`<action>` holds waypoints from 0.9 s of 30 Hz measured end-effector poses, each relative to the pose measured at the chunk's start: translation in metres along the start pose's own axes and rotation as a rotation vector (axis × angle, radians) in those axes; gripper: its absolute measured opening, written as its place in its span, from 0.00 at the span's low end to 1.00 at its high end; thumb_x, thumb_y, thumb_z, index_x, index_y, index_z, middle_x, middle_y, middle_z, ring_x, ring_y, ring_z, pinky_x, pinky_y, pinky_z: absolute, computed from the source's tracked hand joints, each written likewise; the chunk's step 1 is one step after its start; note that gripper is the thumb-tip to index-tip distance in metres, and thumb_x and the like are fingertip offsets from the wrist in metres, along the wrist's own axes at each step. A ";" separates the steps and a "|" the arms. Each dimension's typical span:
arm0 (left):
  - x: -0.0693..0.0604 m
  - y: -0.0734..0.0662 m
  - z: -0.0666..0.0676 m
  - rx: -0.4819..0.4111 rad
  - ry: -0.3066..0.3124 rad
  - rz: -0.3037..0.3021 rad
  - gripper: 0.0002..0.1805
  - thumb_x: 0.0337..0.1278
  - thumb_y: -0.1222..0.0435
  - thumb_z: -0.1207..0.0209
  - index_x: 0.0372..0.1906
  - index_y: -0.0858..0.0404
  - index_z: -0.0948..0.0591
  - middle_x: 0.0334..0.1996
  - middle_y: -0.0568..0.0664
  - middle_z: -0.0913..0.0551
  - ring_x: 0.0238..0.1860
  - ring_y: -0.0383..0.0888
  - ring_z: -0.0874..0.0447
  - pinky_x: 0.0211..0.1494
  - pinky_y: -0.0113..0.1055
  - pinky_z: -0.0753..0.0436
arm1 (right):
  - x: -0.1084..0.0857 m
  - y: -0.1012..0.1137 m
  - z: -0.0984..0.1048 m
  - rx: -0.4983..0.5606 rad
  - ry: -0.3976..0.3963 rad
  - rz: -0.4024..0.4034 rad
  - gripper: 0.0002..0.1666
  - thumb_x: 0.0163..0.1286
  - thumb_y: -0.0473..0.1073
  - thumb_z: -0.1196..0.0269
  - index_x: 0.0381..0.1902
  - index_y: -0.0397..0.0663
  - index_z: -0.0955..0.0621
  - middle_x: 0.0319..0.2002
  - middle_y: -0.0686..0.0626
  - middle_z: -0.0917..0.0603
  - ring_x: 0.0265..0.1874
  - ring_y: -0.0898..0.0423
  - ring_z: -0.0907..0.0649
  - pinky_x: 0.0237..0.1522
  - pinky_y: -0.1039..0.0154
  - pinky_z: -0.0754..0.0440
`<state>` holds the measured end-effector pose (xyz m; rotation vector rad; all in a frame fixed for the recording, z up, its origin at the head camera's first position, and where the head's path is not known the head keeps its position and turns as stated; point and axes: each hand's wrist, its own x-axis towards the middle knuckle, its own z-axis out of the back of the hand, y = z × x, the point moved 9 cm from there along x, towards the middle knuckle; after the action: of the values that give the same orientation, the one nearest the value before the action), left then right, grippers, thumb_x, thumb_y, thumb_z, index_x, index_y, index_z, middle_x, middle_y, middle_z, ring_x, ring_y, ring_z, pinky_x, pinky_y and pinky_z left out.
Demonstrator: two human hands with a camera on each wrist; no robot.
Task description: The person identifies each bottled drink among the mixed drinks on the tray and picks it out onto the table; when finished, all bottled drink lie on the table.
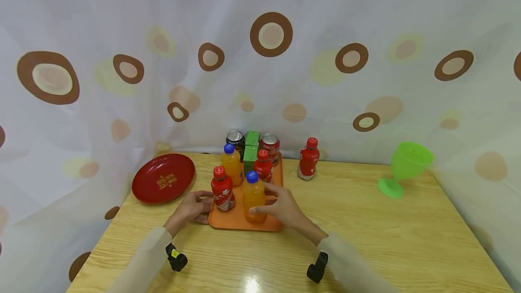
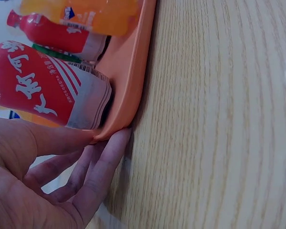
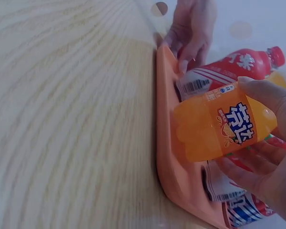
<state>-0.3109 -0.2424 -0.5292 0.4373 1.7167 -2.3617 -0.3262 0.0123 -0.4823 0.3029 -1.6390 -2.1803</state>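
My right hand grips an orange soda bottle with a blue cap, thumb on one side and fingers on the other. The bottle stands at the front of an orange tray. At the tray's left front corner, my left hand pinches the rim, thumb on top and fingers against the outside. Just inside that corner stands a red-and-white bottle. Behind are a second orange soda bottle, another red-capped bottle, green boxes, a black can and a red can.
To the tray's left lies a dark red plate, near the table edge. A red-and-white bottle stands right of the tray by the cloth backdrop. Farther right is a green goblet on the wooden table.
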 end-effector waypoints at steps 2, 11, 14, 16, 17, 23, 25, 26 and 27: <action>0.000 0.000 0.000 -0.003 0.005 0.002 0.28 0.68 0.76 0.40 0.71 0.76 0.29 0.62 0.73 0.21 0.48 0.52 0.12 0.35 0.43 0.08 | -0.002 -0.001 0.008 0.006 -0.013 -0.022 0.47 0.61 0.43 0.20 0.75 0.37 0.27 0.64 0.38 0.18 0.59 0.38 0.16 0.56 0.51 0.11; -0.001 -0.001 0.000 -0.001 -0.024 -0.005 0.28 0.66 0.77 0.40 0.71 0.75 0.27 0.54 0.67 0.18 0.40 0.45 0.14 0.33 0.41 0.08 | -0.009 0.011 0.046 0.004 -0.072 0.022 0.46 0.60 0.44 0.20 0.73 0.41 0.25 0.64 0.41 0.19 0.63 0.40 0.19 0.59 0.52 0.13; 0.000 0.000 0.000 -0.006 -0.036 -0.013 0.28 0.66 0.77 0.41 0.71 0.75 0.27 0.54 0.66 0.19 0.39 0.45 0.14 0.32 0.41 0.08 | -0.010 0.015 0.060 -0.029 -0.089 0.042 0.42 0.60 0.45 0.19 0.70 0.46 0.22 0.63 0.44 0.17 0.63 0.41 0.19 0.58 0.53 0.12; 0.000 0.001 0.000 0.001 -0.041 -0.015 0.28 0.67 0.77 0.41 0.71 0.75 0.27 0.55 0.66 0.20 0.39 0.46 0.14 0.32 0.41 0.08 | -0.011 0.015 0.069 -0.055 -0.111 0.040 0.41 0.60 0.45 0.20 0.70 0.46 0.21 0.62 0.44 0.17 0.63 0.41 0.19 0.58 0.52 0.12; -0.001 0.001 0.001 0.002 -0.040 -0.017 0.28 0.67 0.77 0.41 0.71 0.75 0.28 0.55 0.67 0.20 0.40 0.46 0.14 0.32 0.41 0.08 | -0.012 0.014 0.074 -0.063 -0.123 0.035 0.40 0.60 0.45 0.20 0.69 0.46 0.21 0.62 0.44 0.17 0.62 0.41 0.19 0.58 0.52 0.12; -0.003 0.002 0.003 -0.004 -0.024 -0.015 0.28 0.67 0.77 0.42 0.72 0.75 0.28 0.55 0.66 0.21 0.38 0.45 0.14 0.33 0.41 0.08 | -0.018 0.014 0.100 -0.103 -0.182 0.011 0.42 0.60 0.45 0.20 0.70 0.46 0.24 0.60 0.41 0.16 0.60 0.42 0.17 0.57 0.55 0.11; -0.001 0.002 0.002 -0.007 -0.020 -0.009 0.28 0.67 0.77 0.42 0.72 0.75 0.28 0.55 0.66 0.21 0.38 0.45 0.14 0.33 0.41 0.08 | -0.021 0.015 0.110 -0.111 -0.198 0.020 0.42 0.60 0.45 0.20 0.70 0.46 0.24 0.59 0.41 0.15 0.59 0.43 0.16 0.55 0.58 0.11; -0.001 0.001 0.000 -0.006 -0.017 -0.006 0.28 0.68 0.77 0.42 0.72 0.75 0.28 0.55 0.66 0.20 0.38 0.45 0.14 0.34 0.41 0.08 | -0.022 0.015 0.115 -0.110 -0.208 0.018 0.42 0.60 0.44 0.20 0.70 0.46 0.24 0.59 0.41 0.15 0.58 0.43 0.16 0.54 0.59 0.11; 0.000 0.000 -0.001 -0.003 -0.013 -0.003 0.28 0.68 0.77 0.42 0.72 0.74 0.28 0.56 0.66 0.20 0.39 0.45 0.14 0.34 0.41 0.08 | -0.024 0.016 0.121 -0.113 -0.216 0.020 0.42 0.61 0.44 0.20 0.70 0.46 0.24 0.59 0.41 0.15 0.58 0.43 0.16 0.53 0.60 0.11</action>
<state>-0.3109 -0.2418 -0.5295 0.4177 1.7158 -2.3588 -0.3496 0.1240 -0.4338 0.0182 -1.6110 -2.3476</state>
